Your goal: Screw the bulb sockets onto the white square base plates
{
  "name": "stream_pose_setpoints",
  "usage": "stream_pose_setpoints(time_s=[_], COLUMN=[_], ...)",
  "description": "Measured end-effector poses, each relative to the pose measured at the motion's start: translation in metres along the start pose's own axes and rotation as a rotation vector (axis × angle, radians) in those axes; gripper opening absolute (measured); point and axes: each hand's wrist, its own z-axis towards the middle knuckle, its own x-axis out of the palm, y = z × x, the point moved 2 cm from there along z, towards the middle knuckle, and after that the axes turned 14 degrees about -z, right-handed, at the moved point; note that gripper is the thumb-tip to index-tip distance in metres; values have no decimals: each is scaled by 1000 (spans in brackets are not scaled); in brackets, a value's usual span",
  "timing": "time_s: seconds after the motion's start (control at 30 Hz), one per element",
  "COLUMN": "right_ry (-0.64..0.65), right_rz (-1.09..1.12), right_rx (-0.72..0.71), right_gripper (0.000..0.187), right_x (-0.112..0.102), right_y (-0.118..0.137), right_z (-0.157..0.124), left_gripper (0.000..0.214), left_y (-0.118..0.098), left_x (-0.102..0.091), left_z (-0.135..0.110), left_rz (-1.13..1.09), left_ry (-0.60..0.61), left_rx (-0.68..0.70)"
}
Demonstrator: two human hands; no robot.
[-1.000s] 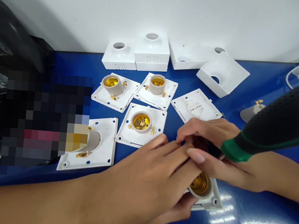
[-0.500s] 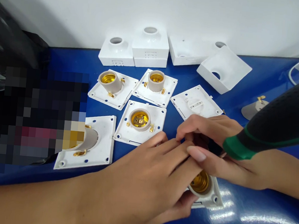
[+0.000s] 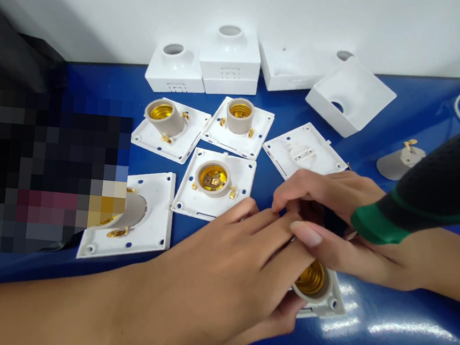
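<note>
My left hand [image 3: 246,265] is closed around a lamp holder [image 3: 312,280], a grey socket with a gold threaded inside on a white square base plate [image 3: 333,302]. Its fingers cover most of the socket. My right hand [image 3: 330,219] lies against the left fingers, thumb and forefinger bent close to them over the holder. Tucked in the right hand is a black and green screwdriver [image 3: 416,199], its handle slanting up to the right over the wrist. The tip of the screwdriver and the spot where the fingertips meet are hidden.
Several base plates with sockets [image 3: 213,180] lie behind and left of my hands. A bare base plate [image 3: 308,147] sits beyond the right hand, a loose socket [image 3: 396,160] to its right. White covers [image 3: 231,68] line the wall. Black plastic [image 3: 18,62] and a blurred patch fill the left.
The view has shifted slightly. My hands keep nearly the same pose on the lamp holder, and the screwdriver handle appears a little further right.
</note>
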Motion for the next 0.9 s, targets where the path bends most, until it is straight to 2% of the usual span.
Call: stream_pose_setpoints(time_s=[0.37,0.57,0.9], right_ry=[-15,-29,-29], right_rz=[-19,-39,-45], right_rx=[-4,-16,-8], right_gripper=[10,7,8], right_x=[-1,-2,-1], right_y=[2,2,2], right_z=[0,0,0], left_gripper=[9,16,10], left_y=[0,0,-1], left_x=[1,2,1], left_z=[0,0,1], left_rz=[9,-8,-8], left_ry=[3,-15,-19], left_rx=[-11,-33,-34])
